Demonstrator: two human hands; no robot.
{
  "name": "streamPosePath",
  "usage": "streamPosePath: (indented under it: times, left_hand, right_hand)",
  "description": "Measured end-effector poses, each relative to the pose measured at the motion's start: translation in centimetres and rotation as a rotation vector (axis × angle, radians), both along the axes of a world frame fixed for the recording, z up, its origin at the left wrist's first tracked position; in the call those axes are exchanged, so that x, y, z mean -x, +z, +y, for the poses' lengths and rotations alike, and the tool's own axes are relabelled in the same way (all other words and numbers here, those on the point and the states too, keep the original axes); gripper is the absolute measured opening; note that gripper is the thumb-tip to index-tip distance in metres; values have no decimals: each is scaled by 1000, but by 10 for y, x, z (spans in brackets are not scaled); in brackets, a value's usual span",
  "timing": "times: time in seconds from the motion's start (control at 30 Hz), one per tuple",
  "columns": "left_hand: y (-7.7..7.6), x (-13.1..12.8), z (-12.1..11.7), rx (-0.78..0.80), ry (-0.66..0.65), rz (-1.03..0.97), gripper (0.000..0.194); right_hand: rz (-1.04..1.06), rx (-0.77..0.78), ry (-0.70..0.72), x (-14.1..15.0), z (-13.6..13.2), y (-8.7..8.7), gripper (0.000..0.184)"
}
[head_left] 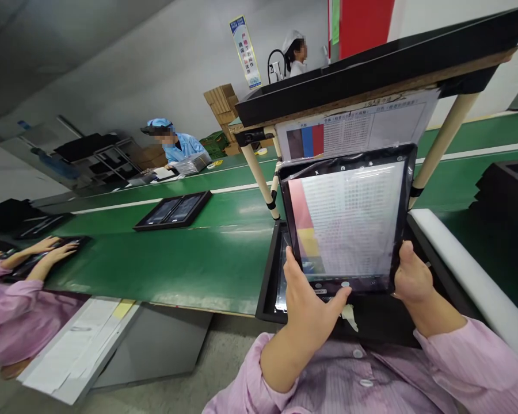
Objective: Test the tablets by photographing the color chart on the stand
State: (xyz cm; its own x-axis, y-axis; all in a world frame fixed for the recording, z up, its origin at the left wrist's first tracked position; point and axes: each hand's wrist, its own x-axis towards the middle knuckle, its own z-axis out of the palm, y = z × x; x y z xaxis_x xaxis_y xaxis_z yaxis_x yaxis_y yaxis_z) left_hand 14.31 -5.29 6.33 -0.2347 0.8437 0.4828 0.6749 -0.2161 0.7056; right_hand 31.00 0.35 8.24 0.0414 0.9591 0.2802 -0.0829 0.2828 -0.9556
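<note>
A black-framed tablet (349, 221) is held up, tilted, between my two hands. Its lit screen shows a page of text with pink and yellow patches at the left. My left hand (308, 310) grips its lower left corner, with the thumb near the bottom edge. At the lower right edge my right hand (414, 279) grasps the frame; some of its fingers are hidden behind the tablet. Below it lies a black tray (265, 282) with another tablet (281, 287) partly visible inside. Behind the tablet hangs a printed sheet (384, 126) with colour blocks.
A black shelf (371, 72) on tan posts (256, 175) rises ahead over the green bench (207, 261). Another tray (202, 201) holds two tablets. A white roll (470, 276) lies at right. A co-worker's hands (54, 250) are at far left; others work behind.
</note>
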Motion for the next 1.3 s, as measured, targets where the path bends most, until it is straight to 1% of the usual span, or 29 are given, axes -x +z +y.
streamPosePath:
  times: [0.13, 0.23, 0.43, 0.6, 0.67, 0.73, 0.8, 0.83, 0.9, 0.97, 1.03, 1.13, 1.23, 1.3]
  left_hand:
    - [0, -1, 0, 42, -30, -124, 112]
    - [-2, -1, 1, 41, -35, -137, 116]
    - [-4, -1, 1, 9, -26, -88, 119]
    - [-6, -1, -1, -26, -15, -70, 120]
    - [-7, 2, -1, -37, -46, -101, 116]
    - [-7, 9, 0, -51, -133, -226, 102]
    - [-5, 19, 3, -43, -221, -476, 81]
    - [-4, 24, 6, -13, -258, -635, 71]
    - [-2, 33, 12, 104, -324, -943, 58]
    - [-1, 38, 16, 232, -402, -1149, 48]
    - [-1, 37, 19, 290, -456, -1249, 43]
    - [-6, 29, 18, 310, -472, -1315, 38]
    - [-16, 23, 16, 346, -487, -1362, 35]
    - [-24, 22, 15, 385, -492, -1383, 34]
  right_hand:
    - [-45, 70, -2, -1, -1, 0, 78]
    - [-21, 88, 14, -2, 0, -1, 81]
    - [-24, 34, -17, -2, 0, -3, 82]
    - [54, -23, 57, -2, 2, -7, 81]
    - [86, -30, 83, -2, 2, -9, 81]
    - [101, -27, 91, -3, -1, -10, 81]
    - [112, -22, 96, -3, -5, -10, 80]
    - [110, -28, 97, -4, -9, -9, 79]
    - [88, -62, 95, -6, -16, -6, 77]
    - [43, -106, 88, -10, -24, 0, 75]
    - [-24, -130, 98, -16, -29, 8, 74]
    - [-185, -177, 123, -28, -30, 23, 76]
    - [-380, -294, 59, -41, -25, 35, 72]
    - [-493, -369, -1, -48, -22, 38, 67]
